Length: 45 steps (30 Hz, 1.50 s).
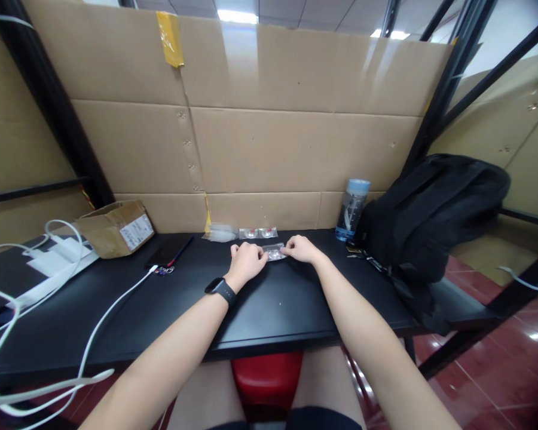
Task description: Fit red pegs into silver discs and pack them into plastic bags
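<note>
A small clear plastic packet lies between my two hands over the black table. My left hand, with a dark watch on its wrist, pinches the packet's left end. At the right end, the fingers of my right hand are closed on it. What sits inside the packet is too small to make out. Just behind it lie similar clear packets with small round items and red spots in them. Left of those is a pile of translucent plastic packets.
On the left are an open cardboard box, a phone, a white power strip and looping white cables. A water bottle and a black backpack stand on the right. Cardboard panels wall the table's back.
</note>
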Each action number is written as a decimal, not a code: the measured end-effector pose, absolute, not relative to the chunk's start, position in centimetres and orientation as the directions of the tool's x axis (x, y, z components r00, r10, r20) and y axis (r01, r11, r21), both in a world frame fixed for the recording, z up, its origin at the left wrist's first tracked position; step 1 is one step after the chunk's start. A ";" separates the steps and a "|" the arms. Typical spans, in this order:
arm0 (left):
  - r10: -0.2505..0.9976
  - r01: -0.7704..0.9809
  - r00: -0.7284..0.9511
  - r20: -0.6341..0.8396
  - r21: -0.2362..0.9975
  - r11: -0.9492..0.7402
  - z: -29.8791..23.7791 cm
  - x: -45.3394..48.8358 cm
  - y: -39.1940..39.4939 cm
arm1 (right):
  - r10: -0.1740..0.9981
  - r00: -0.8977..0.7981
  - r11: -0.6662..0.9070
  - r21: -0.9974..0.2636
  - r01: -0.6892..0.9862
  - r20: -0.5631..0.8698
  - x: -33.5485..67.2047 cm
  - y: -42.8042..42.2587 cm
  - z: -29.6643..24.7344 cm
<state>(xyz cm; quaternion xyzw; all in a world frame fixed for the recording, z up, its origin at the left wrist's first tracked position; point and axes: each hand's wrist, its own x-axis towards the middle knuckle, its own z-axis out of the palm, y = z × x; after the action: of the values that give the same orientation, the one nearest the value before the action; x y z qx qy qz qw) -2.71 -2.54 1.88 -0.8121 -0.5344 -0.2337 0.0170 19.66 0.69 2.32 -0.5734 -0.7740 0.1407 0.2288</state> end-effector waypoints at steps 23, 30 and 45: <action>0.837 0.798 0.384 0.389 0.315 -0.513 1.5 -3.3 -2.1 | 0.906 -0.395 0.377 -0.712 0.592 0.151 19.3 0.4 2.2; 0.821 0.830 0.388 0.418 0.227 -0.509 1.6 -3.0 -2.2 | 0.909 -0.308 0.414 -0.544 0.730 0.280 19.4 0.5 2.3; 0.774 0.854 0.428 0.466 0.072 -0.515 1.6 -3.7 -1.8 | 0.929 -0.304 0.343 -0.181 0.922 0.212 17.5 -0.5 2.7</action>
<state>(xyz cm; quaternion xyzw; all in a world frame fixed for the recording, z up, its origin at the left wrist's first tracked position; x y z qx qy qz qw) -3.72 -1.81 1.57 -0.8404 -0.4843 -0.2267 0.0880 17.51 -0.47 2.67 -0.5730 -0.8074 0.0129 0.1402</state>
